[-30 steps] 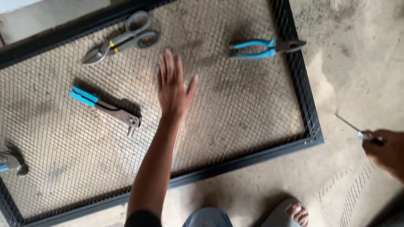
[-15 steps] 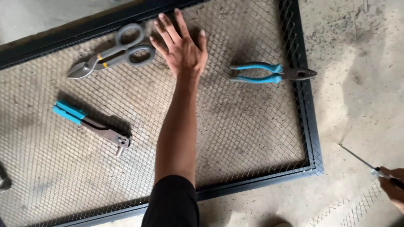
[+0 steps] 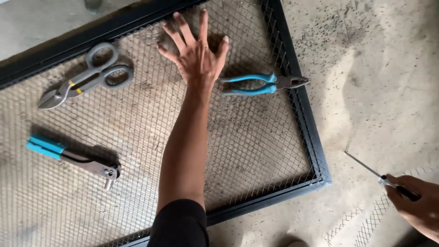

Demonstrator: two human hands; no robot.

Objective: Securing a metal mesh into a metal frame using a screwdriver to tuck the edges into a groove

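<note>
My left hand (image 3: 195,52) lies flat with fingers spread on the wire mesh of a black metal frame (image 3: 305,123), close to the frame's far bar. Blue-handled pliers (image 3: 261,84) lie on the mesh just right of that hand, jaws resting on the frame's right bar. My right hand (image 3: 417,206) is at the lower right over the concrete floor, closed around a thin screwdriver (image 3: 371,170) whose shaft points up and left.
Grey tin snips (image 3: 87,80) lie on the mesh at the upper left. A blue-handled rivet tool (image 3: 73,156) lies at the left. A loose strip of mesh (image 3: 370,215) sits on the floor under my right hand. Bare concrete surrounds the frame.
My left arm has stretched further across the mesh toward the far bar. The view has shifted, and my right hand with the screwdriver now sits lower right.
</note>
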